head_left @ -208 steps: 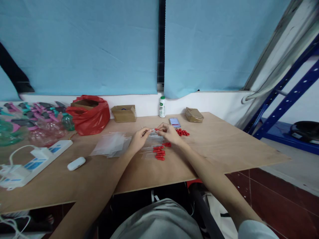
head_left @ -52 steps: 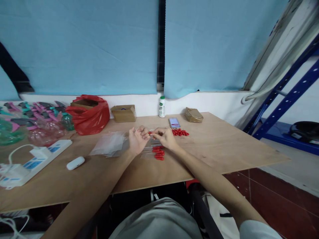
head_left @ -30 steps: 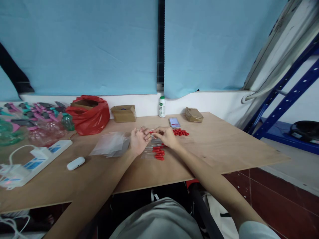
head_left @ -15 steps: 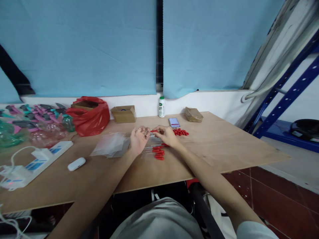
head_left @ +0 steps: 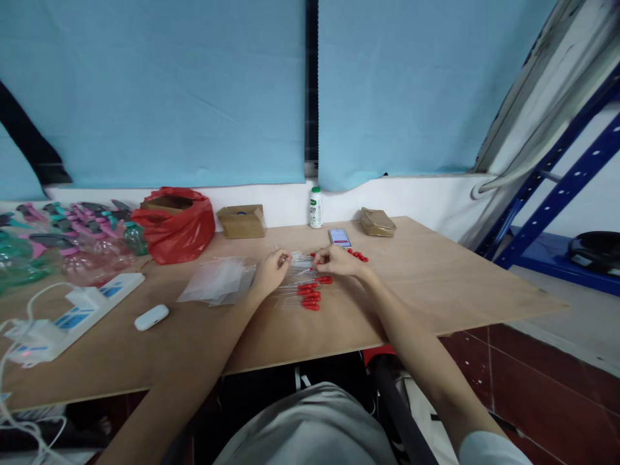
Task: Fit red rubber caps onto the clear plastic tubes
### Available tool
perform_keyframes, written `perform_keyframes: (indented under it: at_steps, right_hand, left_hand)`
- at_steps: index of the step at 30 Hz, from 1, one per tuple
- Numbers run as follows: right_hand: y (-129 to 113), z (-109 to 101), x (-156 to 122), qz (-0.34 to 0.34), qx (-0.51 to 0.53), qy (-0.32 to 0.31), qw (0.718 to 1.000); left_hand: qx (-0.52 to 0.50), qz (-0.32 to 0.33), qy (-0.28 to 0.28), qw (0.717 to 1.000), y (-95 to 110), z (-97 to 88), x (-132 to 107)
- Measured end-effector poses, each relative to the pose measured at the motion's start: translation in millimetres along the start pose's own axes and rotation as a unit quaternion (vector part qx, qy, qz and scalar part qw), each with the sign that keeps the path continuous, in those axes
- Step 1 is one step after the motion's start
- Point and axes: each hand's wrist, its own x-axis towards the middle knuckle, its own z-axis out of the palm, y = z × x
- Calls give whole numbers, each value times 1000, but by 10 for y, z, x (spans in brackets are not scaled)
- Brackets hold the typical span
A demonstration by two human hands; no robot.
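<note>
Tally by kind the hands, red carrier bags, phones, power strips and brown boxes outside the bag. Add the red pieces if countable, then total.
Left hand and right hand: 2
Red carrier bag: 1
Phone: 1
Power strip: 1
Open brown box and closed brown box: 2
Red pieces: no count, bunched and partly hidden
Total without red pieces: 7

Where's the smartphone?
The smartphone lies right of center in the head view, beyond the right hand, right of the white bottle, left of the brown package.

Right hand (head_left: 338,261) near red-ended pieces (head_left: 310,297)
</note>
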Motion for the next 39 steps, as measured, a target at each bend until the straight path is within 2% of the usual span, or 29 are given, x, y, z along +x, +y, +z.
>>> perform_keyframes:
  at_steps: [2, 4, 7, 12, 14, 17, 21, 26, 30, 33, 36, 39]
  right_hand:
    - [93, -22, -7, 26, 27, -76, 996]
    - [164, -26, -9, 43, 31, -119, 991]
    - [215, -18, -8, 42, 14, -127, 991]
    - [169, -28, -25, 20, 5, -118, 993]
    - [128, -27, -29, 10, -10, -93, 996]
    - [72, -7, -16, 2, -62, -12, 998]
    - [51, 2, 9, 11, -169, 78, 982]
    - [120, -44, 16, 42, -223, 148, 963]
    - [146, -28, 25, 76, -259, 178, 946]
    - [123, 26, 49, 54, -315, 189, 929]
    - [95, 86, 91, 39, -361, 166, 917]
    - [103, 124, 136, 62, -382, 137, 912]
  left_hand:
    - [58, 21, -50, 997, -25, 12, -12]
    - [54, 44, -96, 993, -36, 28, -17]
    - [-21, 66, -129, 989, -55, 47, -18]
    - [-98, 63, -133, 984, -92, 17, -13]
    - [-104, 63, -139, 983, -95, -10, -8]
    - [-90, 80, -146, 982, -92, -42, 4]
    - [-49, 111, -151, 981, -79, -57, 17]
    - [-56, 117, -184, 974, -50, -43, 14]
    - [-83, 101, -185, 974, -33, -38, 23]
    - [-98, 89, -168, 977, -27, -60, 41]
    - [-131, 56, -139, 980, -18, -101, 59]
    - [-164, 18, -120, 979, -6, -144, 69]
